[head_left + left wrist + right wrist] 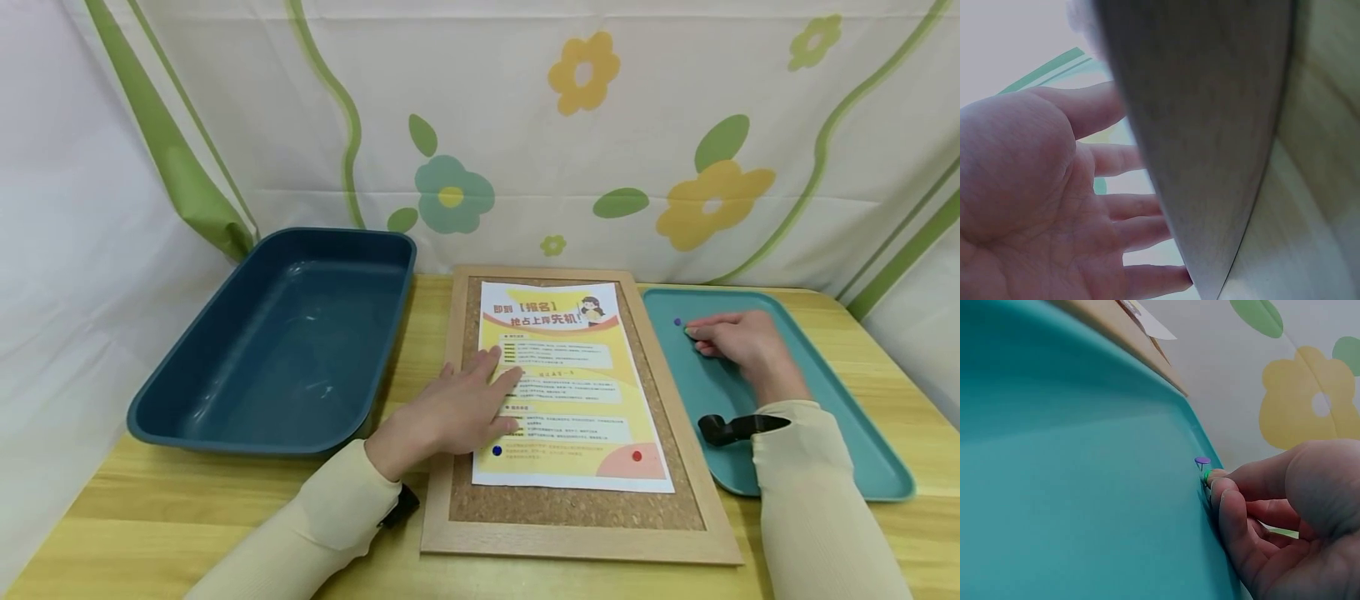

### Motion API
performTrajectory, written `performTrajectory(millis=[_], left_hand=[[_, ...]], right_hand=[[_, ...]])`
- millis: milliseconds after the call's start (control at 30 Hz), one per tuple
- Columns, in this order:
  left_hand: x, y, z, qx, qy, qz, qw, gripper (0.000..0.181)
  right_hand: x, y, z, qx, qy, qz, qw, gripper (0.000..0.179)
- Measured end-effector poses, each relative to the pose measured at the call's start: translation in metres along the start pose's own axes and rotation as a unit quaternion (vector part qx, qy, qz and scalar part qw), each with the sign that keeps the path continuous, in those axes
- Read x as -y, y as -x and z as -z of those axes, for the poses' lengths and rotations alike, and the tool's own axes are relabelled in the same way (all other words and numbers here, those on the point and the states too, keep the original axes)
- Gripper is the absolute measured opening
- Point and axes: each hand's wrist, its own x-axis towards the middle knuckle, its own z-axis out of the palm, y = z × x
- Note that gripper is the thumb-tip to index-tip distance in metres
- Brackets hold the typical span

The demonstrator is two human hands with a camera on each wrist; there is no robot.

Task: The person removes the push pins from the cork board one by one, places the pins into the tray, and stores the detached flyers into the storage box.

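A yellow and white printed poster lies on a wood-framed cork board. My left hand rests on the poster's left side with its fingers spread. One blue thumbtack sits at the poster's lower left corner and a red thumbtack near the lower right. Over the teal tray, my right hand pinches a green thumbtack between thumb and fingers. Right beside those fingertips, a purple thumbtack is on the tray. The left wrist view shows the palm against the board's frame edge.
A deep dark blue basin stands left of the board on the wooden table. Behind everything hangs a white curtain with flower prints. The tray's raised rim lies close to the board's right side.
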Motion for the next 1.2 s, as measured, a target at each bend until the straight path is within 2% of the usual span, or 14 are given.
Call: performTrajectory(millis=[433, 800, 1200], left_hand=[[0.0001, -0.0009, -0.0001, -0.001, -0.002, 0.001, 1.0, 0.07], [0.0, 0.0001, 0.0003, 0.0, -0.004, 0.004, 1.0, 0.07], [0.0, -0.0001, 0.0008, 0.004, 0.0, 0.005, 1.0, 0.07]], right_hand=[[-0.0015, -0.0009, -0.0015, -0.002, 0.008, 0.005, 1.0, 0.045], [-0.0015, -0.0024, -0.001, -0.005, 0.014, -0.007, 0.9999, 0.046], [-0.0029, -0.0002, -0.002, -0.012, -0.01, -0.028, 0.9995, 0.044]])
